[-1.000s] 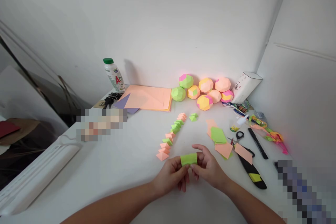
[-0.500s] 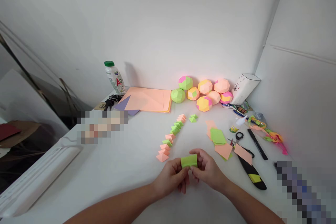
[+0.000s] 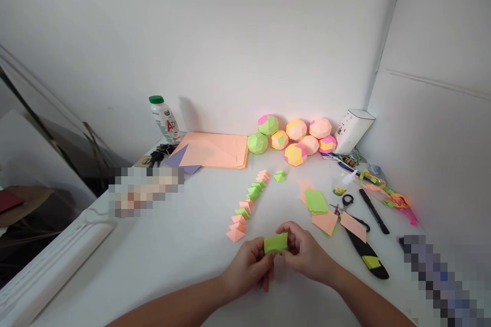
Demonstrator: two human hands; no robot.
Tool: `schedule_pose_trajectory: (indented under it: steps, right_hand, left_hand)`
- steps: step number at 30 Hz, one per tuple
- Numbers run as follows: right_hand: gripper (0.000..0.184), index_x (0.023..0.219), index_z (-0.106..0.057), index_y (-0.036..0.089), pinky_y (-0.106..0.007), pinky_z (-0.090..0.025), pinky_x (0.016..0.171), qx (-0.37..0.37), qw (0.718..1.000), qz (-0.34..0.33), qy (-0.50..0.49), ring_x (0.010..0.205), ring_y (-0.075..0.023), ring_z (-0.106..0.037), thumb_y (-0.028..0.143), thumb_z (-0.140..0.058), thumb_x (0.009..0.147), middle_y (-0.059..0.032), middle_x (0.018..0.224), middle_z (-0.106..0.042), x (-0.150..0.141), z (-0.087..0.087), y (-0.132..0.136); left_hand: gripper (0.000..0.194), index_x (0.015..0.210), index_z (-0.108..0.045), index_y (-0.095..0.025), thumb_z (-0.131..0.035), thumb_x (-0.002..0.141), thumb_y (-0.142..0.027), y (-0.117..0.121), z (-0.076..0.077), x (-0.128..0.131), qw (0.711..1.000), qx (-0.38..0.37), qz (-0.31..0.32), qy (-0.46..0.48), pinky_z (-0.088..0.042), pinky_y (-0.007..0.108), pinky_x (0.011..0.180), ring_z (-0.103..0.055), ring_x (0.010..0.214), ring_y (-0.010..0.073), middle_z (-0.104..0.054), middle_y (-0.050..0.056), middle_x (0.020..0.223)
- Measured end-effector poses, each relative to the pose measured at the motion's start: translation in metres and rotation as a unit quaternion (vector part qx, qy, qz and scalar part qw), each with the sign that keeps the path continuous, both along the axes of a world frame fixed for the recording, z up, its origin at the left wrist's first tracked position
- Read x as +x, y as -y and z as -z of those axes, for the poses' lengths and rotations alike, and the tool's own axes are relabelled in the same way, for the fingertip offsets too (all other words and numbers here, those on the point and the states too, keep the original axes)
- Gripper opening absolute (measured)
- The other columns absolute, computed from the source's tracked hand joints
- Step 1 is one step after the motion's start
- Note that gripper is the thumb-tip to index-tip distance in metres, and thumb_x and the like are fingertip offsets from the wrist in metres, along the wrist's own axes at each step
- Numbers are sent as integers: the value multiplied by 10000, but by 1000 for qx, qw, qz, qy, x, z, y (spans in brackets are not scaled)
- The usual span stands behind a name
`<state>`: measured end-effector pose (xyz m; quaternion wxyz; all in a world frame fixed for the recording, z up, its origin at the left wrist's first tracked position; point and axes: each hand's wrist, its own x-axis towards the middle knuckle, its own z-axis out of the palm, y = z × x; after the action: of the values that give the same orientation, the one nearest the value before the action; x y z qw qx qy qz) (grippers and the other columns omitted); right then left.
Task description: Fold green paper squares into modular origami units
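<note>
Left grip on green paper, right grip likewise, forefinger lowered

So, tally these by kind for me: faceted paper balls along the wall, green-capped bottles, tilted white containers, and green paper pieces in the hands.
Faceted paper balls: 8
Green-capped bottle: 1
Tilted white container: 1
Green paper piece, held between the left hand and the right hand: 1
Total: 11
</note>
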<state>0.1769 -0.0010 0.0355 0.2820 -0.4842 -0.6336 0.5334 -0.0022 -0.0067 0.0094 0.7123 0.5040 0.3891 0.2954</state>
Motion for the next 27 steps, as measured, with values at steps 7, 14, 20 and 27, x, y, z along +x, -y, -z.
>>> schedule_pose_trajectory:
  steps: [7, 14, 20, 27]
  right_hand:
    - [319, 1064, -489, 209, -195, -400, 490, 25, 998, 62, -10, 583, -91, -479, 166, -543, 752, 17, 764, -529, 13, -3, -10]
    - [292, 1023, -502, 182, -207, -423, 532, -50, 993, 2, -103, 574, -86, -523, 168, -588, 744, 30, 721, -573, -12, 0, 4]
    - [341, 967, -504, 176, -193, -390, 460, -92, 983, 57, -147, 481, -68, -472, 107, -575, 640, 66, 631, -544, -7, -7, -3]
    - [329, 989, -489, 171, -199, -385, 444, -88, 983, 60, -150, 494, -93, -526, 166, -592, 676, 42, 632, -586, -7, 0, -4]
  left_hand:
    - [353, 794, -458, -186, -565, 769, -521, -2, -5, 2, 999, -34, -28, 18, -331, 172, 325, -511, 297, 88, -576, -67, 472]
    - [373, 752, -480, -168, -563, 768, -532, -2, -2, 2, 1000, -16, -14, 18, -347, 170, 331, -521, 314, 79, -582, -49, 497]
    - [373, 712, -398, -197, -584, 760, -517, -1, -3, 2, 997, -45, -48, 49, -338, 174, 324, -525, 308, 92, -588, -51, 476]
    - [332, 782, -331, -220, -607, 809, -402, -2, 2, 1, 985, -9, -73, 159, -411, 189, 415, -606, 496, 107, -660, -14, 671]
